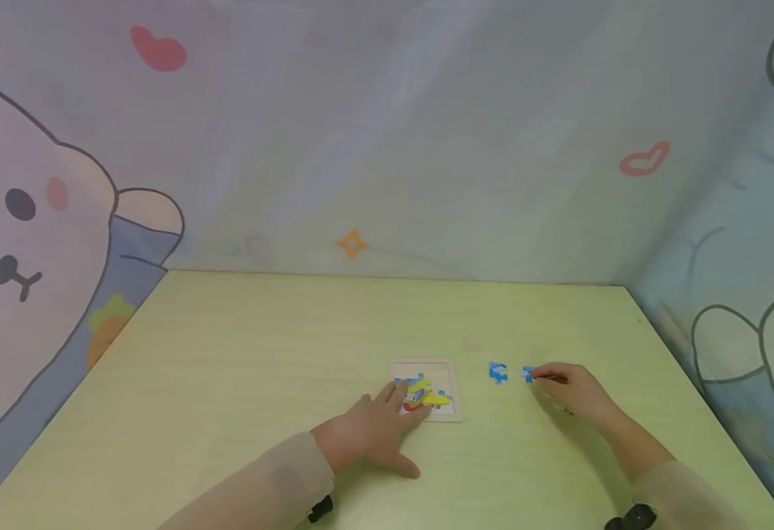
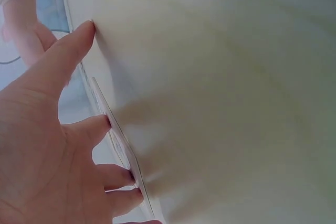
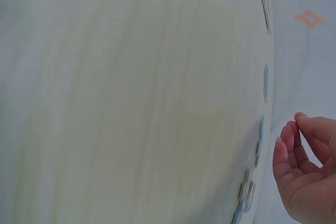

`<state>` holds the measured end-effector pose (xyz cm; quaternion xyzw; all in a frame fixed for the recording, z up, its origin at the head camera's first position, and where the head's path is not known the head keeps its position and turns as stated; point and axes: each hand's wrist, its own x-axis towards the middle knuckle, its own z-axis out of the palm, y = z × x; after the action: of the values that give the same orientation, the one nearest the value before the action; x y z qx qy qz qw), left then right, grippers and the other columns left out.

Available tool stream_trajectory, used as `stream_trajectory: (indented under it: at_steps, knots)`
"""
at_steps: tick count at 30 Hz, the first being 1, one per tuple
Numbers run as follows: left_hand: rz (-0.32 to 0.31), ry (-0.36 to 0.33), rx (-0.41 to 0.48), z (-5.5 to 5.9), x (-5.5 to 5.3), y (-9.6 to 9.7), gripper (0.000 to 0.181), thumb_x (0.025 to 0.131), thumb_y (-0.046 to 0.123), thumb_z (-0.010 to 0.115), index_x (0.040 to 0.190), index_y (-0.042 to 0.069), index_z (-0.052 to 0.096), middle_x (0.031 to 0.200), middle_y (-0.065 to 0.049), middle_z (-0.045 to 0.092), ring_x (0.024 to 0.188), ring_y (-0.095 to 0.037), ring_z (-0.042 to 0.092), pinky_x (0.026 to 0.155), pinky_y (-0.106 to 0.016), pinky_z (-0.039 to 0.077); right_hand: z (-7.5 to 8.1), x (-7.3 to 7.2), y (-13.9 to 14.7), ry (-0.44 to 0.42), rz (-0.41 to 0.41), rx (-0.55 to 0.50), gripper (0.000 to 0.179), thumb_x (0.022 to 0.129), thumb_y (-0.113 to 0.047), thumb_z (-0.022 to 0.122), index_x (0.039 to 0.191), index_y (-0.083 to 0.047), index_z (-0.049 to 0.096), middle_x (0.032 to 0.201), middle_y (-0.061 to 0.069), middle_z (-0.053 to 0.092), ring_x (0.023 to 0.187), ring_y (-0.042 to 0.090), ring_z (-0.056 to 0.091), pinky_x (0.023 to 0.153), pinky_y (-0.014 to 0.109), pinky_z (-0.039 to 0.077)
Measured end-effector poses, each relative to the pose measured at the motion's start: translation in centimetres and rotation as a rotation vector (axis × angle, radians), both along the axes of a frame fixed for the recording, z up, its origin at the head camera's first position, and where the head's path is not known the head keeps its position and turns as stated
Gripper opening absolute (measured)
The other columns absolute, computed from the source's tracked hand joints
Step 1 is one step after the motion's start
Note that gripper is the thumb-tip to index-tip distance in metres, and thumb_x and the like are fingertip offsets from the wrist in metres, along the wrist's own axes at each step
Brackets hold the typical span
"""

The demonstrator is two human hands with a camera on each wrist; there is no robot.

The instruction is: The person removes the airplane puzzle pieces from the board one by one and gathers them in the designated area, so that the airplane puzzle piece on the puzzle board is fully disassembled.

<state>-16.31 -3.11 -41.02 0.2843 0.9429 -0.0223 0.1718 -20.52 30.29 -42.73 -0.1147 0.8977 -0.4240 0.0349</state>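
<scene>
A square wooden puzzle tray has a yellow and blue airplane picture in it. My left hand spreads its fingers over the tray's near left part. In the left wrist view, the fingertips of that hand touch the tray, with the thumb stretched apart from them. To the right lie two blue jigsaw pieces, one puzzle piece by itself and another puzzle piece at my right hand's fingertips. My right hand has thumb and index finger together; the right wrist view shows nothing between them.
More puzzle pieces lie on the table below my right hand, mostly hidden by it in the head view. The pale yellow table ends at a printed cloth backdrop behind and at the sides.
</scene>
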Motion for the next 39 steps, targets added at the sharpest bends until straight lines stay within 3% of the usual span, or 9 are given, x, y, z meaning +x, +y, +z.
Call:
stream_trajectory:
  at_steps: [6,15,24,39]
  knots:
    - [0.006,-0.019,0.012,0.3,0.1,0.1,0.089,0.072,0.068,0.062,0.147,0.034,0.027,0.154,-0.014,0.012,0.140,-0.031,0.013,0.102,-0.055,0.028,-0.1,-0.9,-2.6,-0.048,0.052,-0.101,0.024,0.092,-0.008,0.057,0.110,0.007,0.063,0.108,0.020,0.063,0.093,0.028,0.059,0.073,0.030,0.050]
    - [0.005,-0.007,0.023,0.1,0.0,0.0,0.089,0.073,0.067,0.063,0.147,0.033,0.028,0.154,-0.014,0.012,0.140,-0.031,0.014,0.102,-0.054,0.029,-0.1,-2.1,-6.8,-0.103,0.082,-0.132,0.024,0.092,-0.012,0.059,0.108,0.004,0.065,0.109,0.015,0.063,0.090,0.023,0.059,0.075,0.032,0.050]
    - [0.003,-0.014,0.021,-0.1,-0.2,0.0,0.089,0.072,0.068,0.062,0.147,0.033,0.029,0.154,-0.014,0.012,0.139,-0.032,0.015,0.101,-0.052,0.030,-0.2,-2.6,-10.1,-0.128,0.115,-0.110,0.021,0.091,-0.013,0.059,0.106,0.000,0.067,0.102,0.008,0.065,0.084,0.017,0.057,0.074,0.030,0.049]
    - [-0.017,-0.003,0.022,0.0,-0.1,-0.2,0.089,0.072,0.069,0.061,0.147,0.033,0.029,0.153,-0.016,0.013,0.139,-0.033,0.016,0.099,-0.053,0.033,-0.4,-3.2,-13.6,-0.120,0.150,-0.053,0.018,0.090,-0.011,0.061,0.103,-0.004,0.070,0.101,0.005,0.067,0.090,0.017,0.059,0.082,0.036,0.047]
